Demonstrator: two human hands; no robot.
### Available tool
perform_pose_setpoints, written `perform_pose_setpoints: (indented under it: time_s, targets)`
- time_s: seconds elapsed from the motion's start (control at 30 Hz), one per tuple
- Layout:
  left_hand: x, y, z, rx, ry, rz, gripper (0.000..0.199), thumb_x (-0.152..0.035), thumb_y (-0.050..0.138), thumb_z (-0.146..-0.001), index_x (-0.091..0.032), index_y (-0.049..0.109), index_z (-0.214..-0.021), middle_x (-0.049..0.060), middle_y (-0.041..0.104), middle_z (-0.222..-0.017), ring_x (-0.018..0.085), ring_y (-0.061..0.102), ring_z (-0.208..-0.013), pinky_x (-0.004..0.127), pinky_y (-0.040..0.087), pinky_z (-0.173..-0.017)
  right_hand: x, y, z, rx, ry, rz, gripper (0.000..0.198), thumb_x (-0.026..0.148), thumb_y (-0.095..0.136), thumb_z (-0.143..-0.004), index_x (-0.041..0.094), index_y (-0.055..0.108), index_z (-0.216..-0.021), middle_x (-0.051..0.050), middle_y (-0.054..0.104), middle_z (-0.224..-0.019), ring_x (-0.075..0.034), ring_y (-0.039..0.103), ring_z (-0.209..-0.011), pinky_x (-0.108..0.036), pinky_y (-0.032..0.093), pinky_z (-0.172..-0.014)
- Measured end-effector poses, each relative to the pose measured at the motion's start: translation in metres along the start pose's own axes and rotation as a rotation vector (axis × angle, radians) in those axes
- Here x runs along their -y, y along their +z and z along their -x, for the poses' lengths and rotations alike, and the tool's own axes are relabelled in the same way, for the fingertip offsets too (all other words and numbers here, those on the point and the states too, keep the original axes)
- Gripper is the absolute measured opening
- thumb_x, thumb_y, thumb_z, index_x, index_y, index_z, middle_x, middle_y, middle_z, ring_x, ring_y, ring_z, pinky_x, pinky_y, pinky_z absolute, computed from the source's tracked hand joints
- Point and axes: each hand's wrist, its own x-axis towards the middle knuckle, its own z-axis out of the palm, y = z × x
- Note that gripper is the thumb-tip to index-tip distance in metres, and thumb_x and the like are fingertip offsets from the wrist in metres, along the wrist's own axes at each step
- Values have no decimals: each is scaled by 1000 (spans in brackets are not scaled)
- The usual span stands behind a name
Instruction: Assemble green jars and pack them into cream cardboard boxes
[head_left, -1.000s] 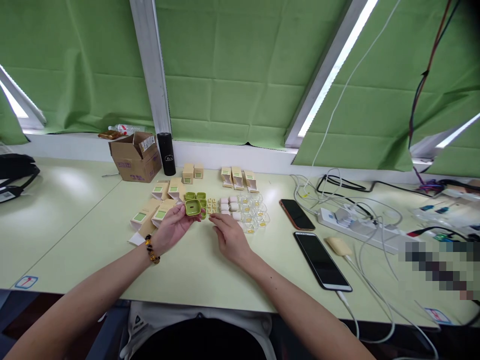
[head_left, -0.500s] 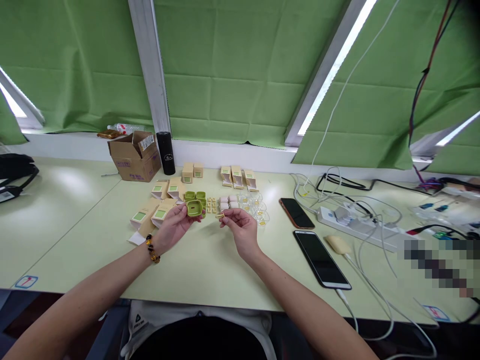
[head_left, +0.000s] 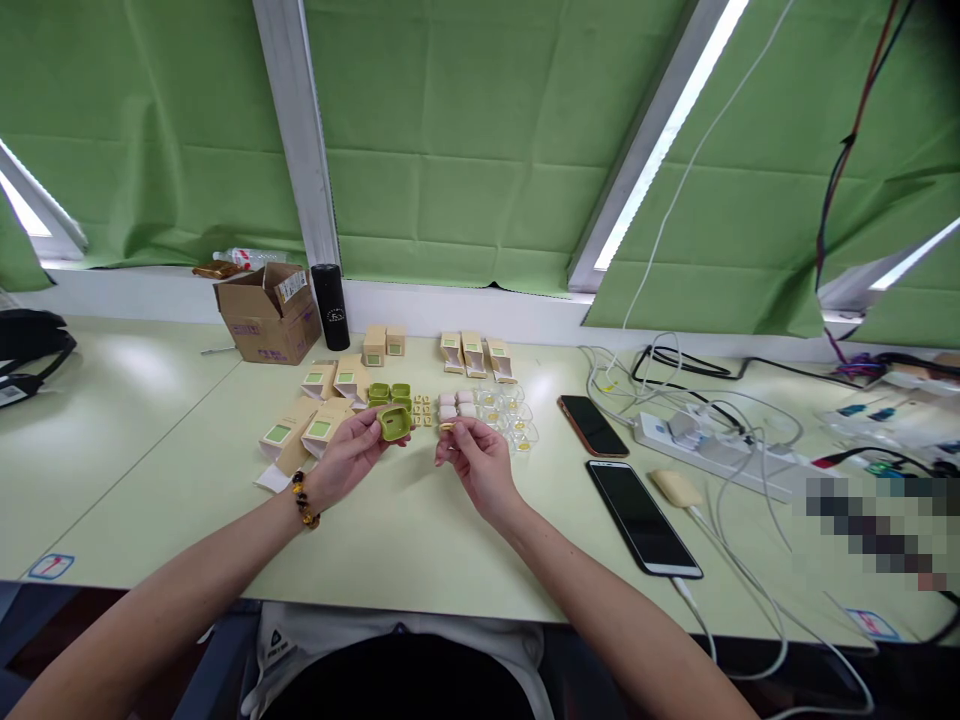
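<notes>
My left hand (head_left: 351, 448) grips a small olive-green square cup (head_left: 394, 424) by its edge, its hollow facing me and a small dark slot in its floor. Between the fingertips of my right hand (head_left: 481, 468) is a small yellow piece (head_left: 447, 427), mostly covered by the fingers. Behind the hands lie more green cups (head_left: 390, 391), rows of small yellow pieces (head_left: 422, 400) and pale pink blocks (head_left: 457, 400). Clear plastic shells (head_left: 514, 410) with yellow spots sit to the right of the blocks.
Small kraft boxes, some opened (head_left: 289, 430), stand left and behind. Farther back are a carton (head_left: 270, 318) and a black cylinder (head_left: 331, 307). On the right lie two phones (head_left: 643, 518), a power strip (head_left: 712, 455), tangled cables and a cream-coloured charger-like item (head_left: 676, 489).
The green cup has shifted slightly right and tilted in my left hand. My right fingers have turned the yellow piece, which now shows less.
</notes>
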Motion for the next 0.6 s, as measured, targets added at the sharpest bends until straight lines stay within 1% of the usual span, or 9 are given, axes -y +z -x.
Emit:
perform_pose_setpoints:
  time_s: [0.13, 0.27, 0.37, 0.43, 0.5, 0.6]
  targets:
    - [2, -3, 2, -11, -11, -21, 46, -32, 78, -92, -16, 67, -133, 16, 72, -129, 28, 72, -114, 45, 50, -110, -1, -3, -2, -28, 63, -21, 35, 50, 86, -82, 20, 70, -85, 3, 67, -68, -10, 60, -49, -23, 53, -43]
    - [0, -1, 5, -20, -40, -56, 48, -29, 81, -90, -18, 66, -134, 15, 73, -130, 27, 74, -113, 42, 50, -109, -1, -3, -2, -26, 65, -12, 37, 51, 85, -82, 19, 68, -83, 4, 64, -65, -9, 56, -45, -21, 49, -38]
    - [-2, 2, 5, -24, -53, -84, 50, -28, 84, -87, -18, 65, -132, 15, 73, -130, 27, 72, -116, 39, 50, -108, 1, -1, 1, -5, 16, 39, 34, 50, 85, -82, 20, 70, -87, 3, 68, -68, -11, 62, -49, -24, 54, -44]
    - [-2, 3, 5, -23, -46, -111, 51, -26, 85, -86, -18, 65, -131, 15, 72, -131, 26, 71, -119, 37, 50, -107, 3, 2, 4, 30, -43, 121, 31, 47, 85, -83, 21, 73, -94, 0, 71, -72, -15, 69, -57, -29, 60, -54]
    - [0, 4, 4, -6, -30, -142, 50, -23, 86, -85, -18, 65, -130, 14, 73, -130, 25, 70, -119, 35, 50, -105, 3, 5, 8, 61, -102, 201, 29, 44, 85, -84, 22, 74, -99, -1, 73, -74, -17, 71, -63, -34, 63, -62]
    - [2, 5, 3, 48, -6, -181, 49, -19, 87, -83, -19, 65, -126, 12, 75, -123, 22, 72, -110, 32, 53, -97, 2, 9, 12, 82, -155, 263, 25, 41, 84, -84, 23, 75, -98, -1, 73, -73, -18, 71, -66, -37, 63, -68]
